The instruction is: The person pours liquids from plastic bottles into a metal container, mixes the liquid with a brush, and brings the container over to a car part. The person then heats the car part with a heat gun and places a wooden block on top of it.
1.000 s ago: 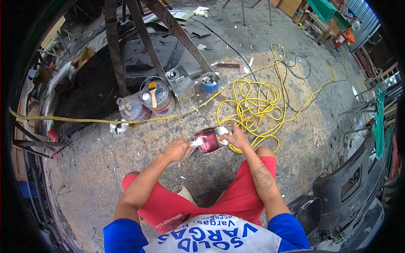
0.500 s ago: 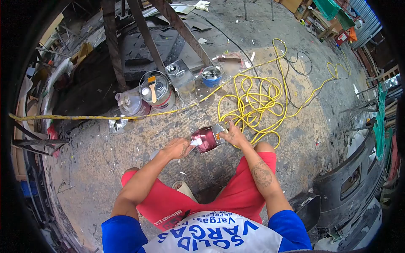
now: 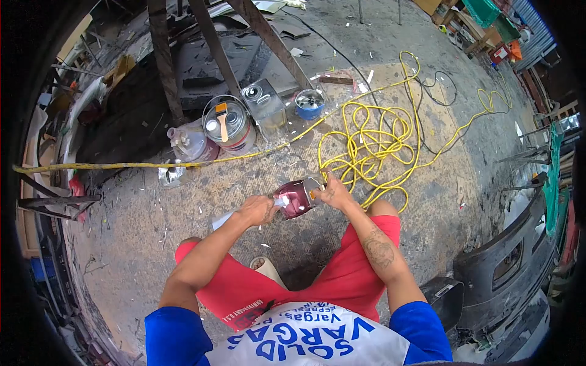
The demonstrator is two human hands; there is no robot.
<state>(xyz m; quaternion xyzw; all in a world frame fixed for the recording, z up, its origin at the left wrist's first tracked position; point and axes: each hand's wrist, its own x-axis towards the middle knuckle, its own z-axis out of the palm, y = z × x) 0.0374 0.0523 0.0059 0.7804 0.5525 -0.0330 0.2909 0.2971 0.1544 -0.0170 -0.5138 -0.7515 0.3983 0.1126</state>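
A small glossy dark-red piece (image 3: 295, 199) is between my two hands, above the floor. My left hand (image 3: 259, 210) is closed at its left side, on something whitish (image 3: 280, 202) that touches the red surface. At the piece's right end, my right hand (image 3: 333, 192) grips its edge, where an orange spot shows near the fingertips. A pale sheet or strip (image 3: 222, 220) shows beside my left wrist; whether the hand holds it I cannot tell.
Ahead stand a can (image 3: 237, 135) with a brush on top, a plastic jug (image 3: 191, 145), a metal tin (image 3: 266, 114) and a blue tub (image 3: 309, 105). A coiled yellow hose (image 3: 366, 143) lies beyond my right hand. A dark bumper (image 3: 504, 268) is at right.
The red piece has shifted slightly left with my right hand. The whitish thing at my left hand has moved a little over its surface. The view has tilted slightly.
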